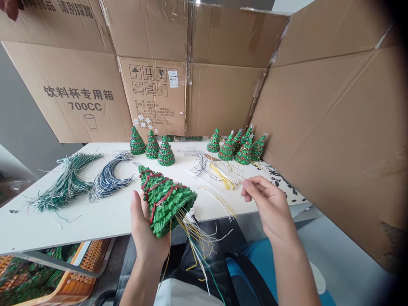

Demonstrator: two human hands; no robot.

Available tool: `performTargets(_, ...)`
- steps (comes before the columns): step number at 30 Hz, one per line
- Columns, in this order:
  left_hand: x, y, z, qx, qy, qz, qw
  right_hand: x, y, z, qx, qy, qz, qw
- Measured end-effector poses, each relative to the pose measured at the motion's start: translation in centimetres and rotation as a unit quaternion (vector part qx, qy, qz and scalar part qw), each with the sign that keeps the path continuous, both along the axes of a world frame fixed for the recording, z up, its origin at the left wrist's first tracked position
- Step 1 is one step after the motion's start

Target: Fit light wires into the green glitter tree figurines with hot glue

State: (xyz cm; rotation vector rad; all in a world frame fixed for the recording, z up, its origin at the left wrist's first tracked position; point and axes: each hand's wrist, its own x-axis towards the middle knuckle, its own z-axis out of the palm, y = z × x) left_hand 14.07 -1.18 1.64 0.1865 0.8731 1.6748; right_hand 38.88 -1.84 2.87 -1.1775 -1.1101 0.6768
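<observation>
My left hand (pixel 148 231) is closed around a green Christmas tree figure (pixel 164 195) with red garland. The tree lies tilted, its tip to the upper left and its open base to the lower right. A bunch of yellow, white and green wires (pixel 199 240) hangs out of that base. To the right, my right hand (pixel 264 199) is apart from the tree, thumb and fingers pinched together; what they hold, if anything, is hidden. Loose yellow and white wires (pixel 225 176) lie on the table just left of my right hand.
On the white table (pixel 95 225) lie a green wire bundle (pixel 65 182) and a blue one (pixel 111 178). Several small trees (pixel 165 153) stand at the back, some star-topped (pixel 245 151). Cardboard walls (pixel 229 97) enclose the rear and right. An orange basket (pixel 78 272) sits below left.
</observation>
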Motion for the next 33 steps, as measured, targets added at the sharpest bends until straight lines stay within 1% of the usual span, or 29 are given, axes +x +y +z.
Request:
performTargets(4, 0.1, -0.1, 0.2, 0.000, 0.009, 0.004, 1.000, 1.2, 0.1, -0.1, -0.025, -0.005, 0.001, 1.000)
performTargets(8, 0.0, -0.1, 0.2, 0.001, 0.004, 0.002, 1.000, 1.9, 0.3, -0.3, -0.027, 0.002, -0.009, 1.000)
performTargets(16, -0.1, 0.0, 0.0, 0.000, 0.011, 0.001, 1.000, 2.1, 0.5, -0.3, -0.026, 0.027, 0.012, 0.999)
performTargets(19, 0.0, -0.1, 0.0, 0.004, 0.015, 0.003, 1.000, 1.9, 0.3, -0.3, -0.031, 0.029, 0.011, 0.999)
performTargets(28, -0.1, -0.2, 0.2, -0.002, -0.007, 0.005, 1.000, 1.5, 0.3, -0.5, 0.025, -0.003, -0.042, 0.999)
performTargets(33, 0.0, -0.1, 0.3, -0.004, -0.012, 0.008, 1.000, 1.8, 0.7, -0.7, 0.047, -0.020, -0.040, 0.998)
